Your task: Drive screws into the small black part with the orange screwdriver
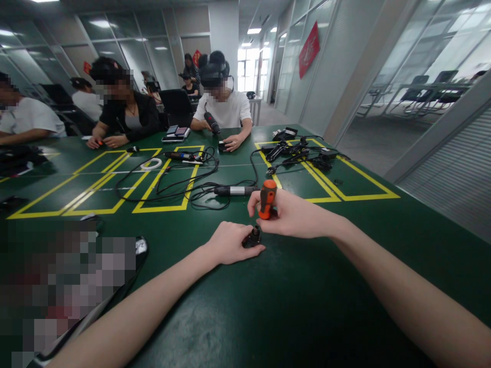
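An orange and dark grey screwdriver [268,198] stands upright in my right hand [295,214], whose fingers are closed around its lower part. Its tip is hidden behind the hand. My left hand [230,243] rests on the green table, thumb and fingers closed about a small black part [253,237] with a narrow stub pointing up. The screwdriver is just above and to the right of that part; I cannot tell whether they touch.
Beyond my hands lies a black and silver corded tool [235,190]. Black cables and adapters [299,153] sit in yellow-taped rectangles, with a white ring [151,164] further left. A co-worker [224,107] across the green table [307,306] holds a power driver [211,122].
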{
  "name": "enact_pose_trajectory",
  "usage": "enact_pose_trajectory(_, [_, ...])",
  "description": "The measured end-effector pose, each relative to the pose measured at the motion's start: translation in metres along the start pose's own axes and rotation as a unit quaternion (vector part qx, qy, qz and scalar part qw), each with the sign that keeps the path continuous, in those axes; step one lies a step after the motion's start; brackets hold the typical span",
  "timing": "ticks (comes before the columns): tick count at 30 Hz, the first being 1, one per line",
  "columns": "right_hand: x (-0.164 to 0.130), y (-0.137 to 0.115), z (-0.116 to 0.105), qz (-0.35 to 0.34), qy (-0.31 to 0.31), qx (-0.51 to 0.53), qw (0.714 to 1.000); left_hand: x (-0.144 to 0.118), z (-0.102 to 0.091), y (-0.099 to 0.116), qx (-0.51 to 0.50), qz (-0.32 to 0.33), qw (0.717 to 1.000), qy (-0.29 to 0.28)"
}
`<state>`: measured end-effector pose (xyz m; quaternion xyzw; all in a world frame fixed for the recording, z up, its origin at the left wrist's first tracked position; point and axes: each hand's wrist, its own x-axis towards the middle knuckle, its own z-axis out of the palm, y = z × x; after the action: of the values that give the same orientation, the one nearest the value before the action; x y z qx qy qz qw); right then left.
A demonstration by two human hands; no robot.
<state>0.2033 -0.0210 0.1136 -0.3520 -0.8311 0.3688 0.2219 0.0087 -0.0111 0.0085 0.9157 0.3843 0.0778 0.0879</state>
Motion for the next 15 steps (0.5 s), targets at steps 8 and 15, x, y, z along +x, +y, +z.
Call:
enact_pose_trajectory(8, [0.0016,0.0015,0.0019,-0.004,0.001,0.009,1.000,0.0003,0.0024,-0.0005,0.000,0.000,1.000,0.001])
enact_pose_trajectory(15, [-0.0002,-0.0006,-0.0002,-0.008,0.008,-0.008,1.000,-0.0006,0.0014,-0.0017,-0.004,0.003,1.000,0.002])
